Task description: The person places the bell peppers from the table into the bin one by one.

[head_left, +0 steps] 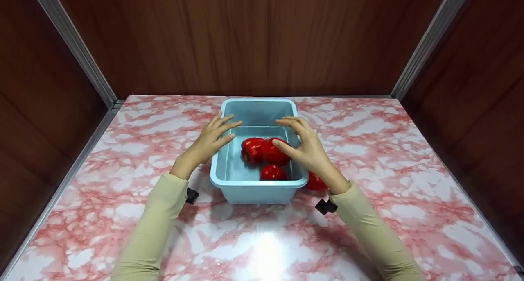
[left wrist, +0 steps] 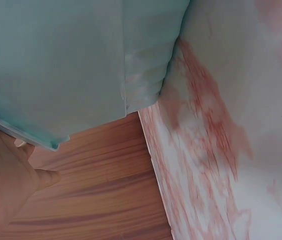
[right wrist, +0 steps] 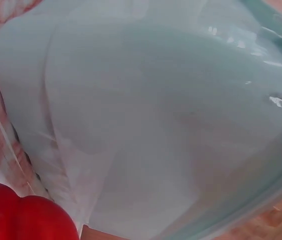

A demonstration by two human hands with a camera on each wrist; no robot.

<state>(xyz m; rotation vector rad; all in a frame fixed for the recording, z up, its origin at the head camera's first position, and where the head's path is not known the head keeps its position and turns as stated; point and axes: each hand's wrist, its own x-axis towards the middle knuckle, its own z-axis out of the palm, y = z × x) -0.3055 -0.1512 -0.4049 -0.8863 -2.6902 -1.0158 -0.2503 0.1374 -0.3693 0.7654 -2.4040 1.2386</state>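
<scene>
Light blue rectangular plastic tub (head_left: 233,182) stands upright on the pink-and-white marbled tabletop (head_left: 368,150), between the two hands, open side up. Its long axis runs away from the person toward the brown wood-grain back wall (head_left: 254,39); the short walls face the person and the back wall.

Left hand (head_left: 206,143): just outside the tub's left long wall, fingers straight and spread, relaxed, gripping nothing. The fingertips (head_left: 229,127) reach over the left rim; whether they touch it cannot be told from the head view. In the left wrist view the palm (left wrist: 3,190) sits below the tub's rim (left wrist: 21,132), very close to it, the tub's outer wall filling the upper left, with wooden wall and marbled top beyond.

Between the fingers of both hands, inside the tub: three glossy red bell peppers. One (head_left: 251,149) lies nearer the left fingertips, a second (head_left: 273,152) just beside it, directly under the right fingertips, and a third (head_left: 272,173) nearer the person, against the near wall.

Right hand (head_left: 309,148): over the tub's right rim, fingers extended and slightly bent, loose, closed on nothing. The thumb tip rests on or just at the second pepper; contact is not certain.

Behind the right wrist, outside the tub's right wall, a fourth red pepper (head_left: 316,182) lies on the tabletop; in the right wrist view it (right wrist: 21,217) shows lower left, just beside the tub's outer wall (right wrist: 156,125).
</scene>
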